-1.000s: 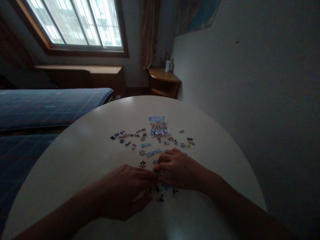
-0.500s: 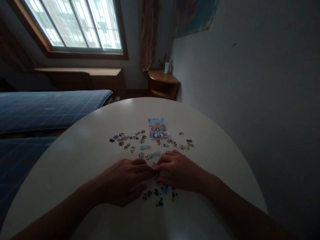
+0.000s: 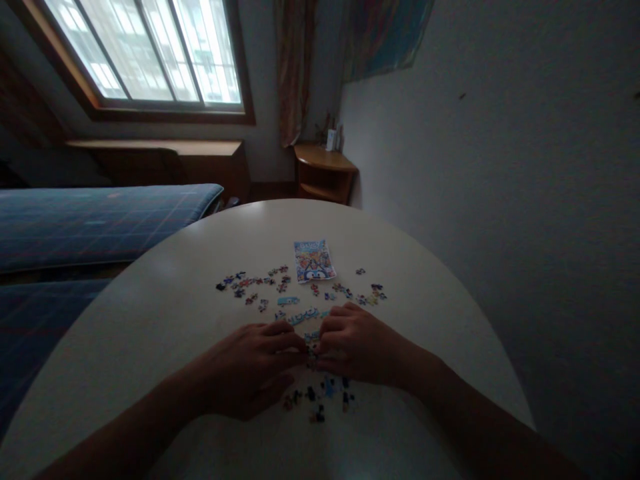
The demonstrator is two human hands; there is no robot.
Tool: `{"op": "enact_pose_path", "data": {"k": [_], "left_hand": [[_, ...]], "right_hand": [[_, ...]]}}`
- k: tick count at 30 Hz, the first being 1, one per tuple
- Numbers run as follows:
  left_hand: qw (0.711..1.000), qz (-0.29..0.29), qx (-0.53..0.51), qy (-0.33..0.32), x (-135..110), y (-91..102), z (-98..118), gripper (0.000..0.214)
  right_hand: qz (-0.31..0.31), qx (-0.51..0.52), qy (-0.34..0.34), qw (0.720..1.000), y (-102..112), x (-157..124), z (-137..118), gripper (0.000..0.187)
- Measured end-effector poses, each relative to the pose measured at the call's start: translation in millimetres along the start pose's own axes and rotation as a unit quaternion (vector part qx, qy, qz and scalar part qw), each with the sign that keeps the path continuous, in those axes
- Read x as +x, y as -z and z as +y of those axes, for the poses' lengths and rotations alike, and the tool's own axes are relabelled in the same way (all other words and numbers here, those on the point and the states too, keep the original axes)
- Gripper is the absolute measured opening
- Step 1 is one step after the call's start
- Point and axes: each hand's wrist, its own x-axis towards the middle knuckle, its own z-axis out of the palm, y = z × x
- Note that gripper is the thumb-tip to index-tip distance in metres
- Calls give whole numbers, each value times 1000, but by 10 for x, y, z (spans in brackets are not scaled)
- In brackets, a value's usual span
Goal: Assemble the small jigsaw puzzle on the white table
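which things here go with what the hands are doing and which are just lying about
In hand: left hand, right hand, puzzle pieces between their fingers, loose pieces scattered beyond, picture card, round table.
Lying about: blue bed, corner shelf, curtain.

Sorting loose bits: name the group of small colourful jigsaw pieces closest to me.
The small dark jigsaw pieces on your side of the left hand and right hand; the rest lie beyond.
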Motion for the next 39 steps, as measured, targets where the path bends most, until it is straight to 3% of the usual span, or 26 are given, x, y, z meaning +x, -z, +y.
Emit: {"op": "enact_pose_path", "data": {"k": [13,28,39], "left_hand": [[1000,18,17,-17,20,-19,-36,27],[999,-11,35,-20,28,-21,-14,31],[997,-39,66,0,51,-14,152,34]], "right_hand": [[-5,-52,34,998,20,1,20,20],[6,-4,57,998,49,0,30,14],[8,17,-14,1000,-18,-12,23,10]]}}
